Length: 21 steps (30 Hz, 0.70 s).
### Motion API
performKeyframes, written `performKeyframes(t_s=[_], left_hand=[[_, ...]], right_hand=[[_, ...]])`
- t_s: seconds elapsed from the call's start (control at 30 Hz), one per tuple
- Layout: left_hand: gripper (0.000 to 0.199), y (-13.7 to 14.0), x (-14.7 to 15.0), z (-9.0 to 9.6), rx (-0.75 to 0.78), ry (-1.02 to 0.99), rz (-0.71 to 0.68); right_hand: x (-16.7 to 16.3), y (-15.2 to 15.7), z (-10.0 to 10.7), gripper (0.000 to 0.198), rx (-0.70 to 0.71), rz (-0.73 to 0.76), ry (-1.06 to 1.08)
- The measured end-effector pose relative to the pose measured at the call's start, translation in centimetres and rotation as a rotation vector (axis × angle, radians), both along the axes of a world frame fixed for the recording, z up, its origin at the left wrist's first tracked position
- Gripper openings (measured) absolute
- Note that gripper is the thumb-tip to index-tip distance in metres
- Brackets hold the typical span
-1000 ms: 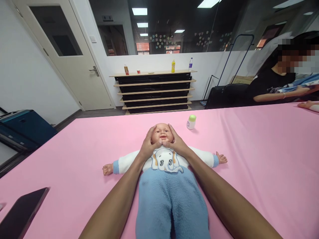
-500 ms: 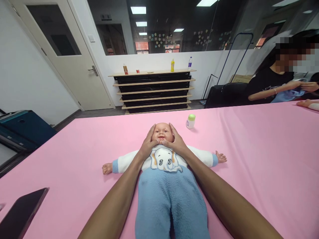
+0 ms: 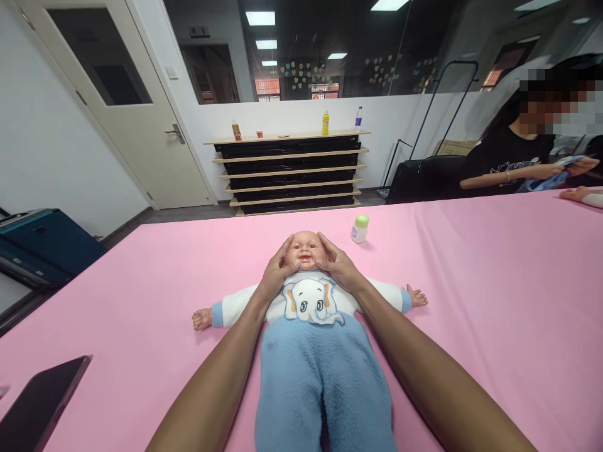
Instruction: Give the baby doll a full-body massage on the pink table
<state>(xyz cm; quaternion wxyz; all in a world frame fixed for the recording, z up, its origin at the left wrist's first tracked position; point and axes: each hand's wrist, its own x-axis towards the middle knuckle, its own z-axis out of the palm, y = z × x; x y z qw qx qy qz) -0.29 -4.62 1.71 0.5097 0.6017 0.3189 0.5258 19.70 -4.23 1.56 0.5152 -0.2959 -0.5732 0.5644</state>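
A baby doll (image 3: 307,345) lies face up, arms spread wide, in a white top with an elephant face and fluffy blue trousers. My left hand (image 3: 277,269) cups the left side of the doll's head (image 3: 305,245), its thumb resting on the cheek by the mouth. On the right side, my right hand (image 3: 343,269) curves around the head, with its thumb against the other cheek. Fingers of both hands lie along the temples, closed around the head from either side. Beyond my right hand stands a small white jar (image 3: 360,230) with a green lid.
Pink cloth (image 3: 141,270) covers the table. A dark phone (image 3: 44,402) lies at the near left. At the far right, a person in black (image 3: 516,154) handles blue fabric (image 3: 549,179) near another doll's hand (image 3: 572,194). Behind the table stands a stack of boards (image 3: 292,169) with bottles on top.
Both thumbs have slid outward and slightly up from the doll's chin to its cheeks. My hands have parted a little. The person at the right has shifted the blue fabric.
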Motion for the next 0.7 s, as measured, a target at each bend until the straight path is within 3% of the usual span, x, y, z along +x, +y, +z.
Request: performKeyframes(t_s=[0.27,0.33,0.47,0.7], left_hand=[[0.063,0.0,0.1,0.0,0.050,0.092,0.073],[0.074,-0.1,0.2,-0.1,0.052,0.126,0.076],[0.105,-0.4,0.1,-0.3,0.044,0.168,0.065],[0.100,-0.3,0.1,0.0,-0.012,0.061,-0.007]], right_hand=[[-0.5,0.2,-0.4,0.079,-0.104,0.032,0.119],[-0.5,0.1,-0.4,0.081,-0.059,-0.029,0.023],[-0.5,-0.4,-0.2,0.110,0.110,-0.152,-0.245],[-0.4,-0.9,0.5,0.103,0.097,-0.115,-0.205]])
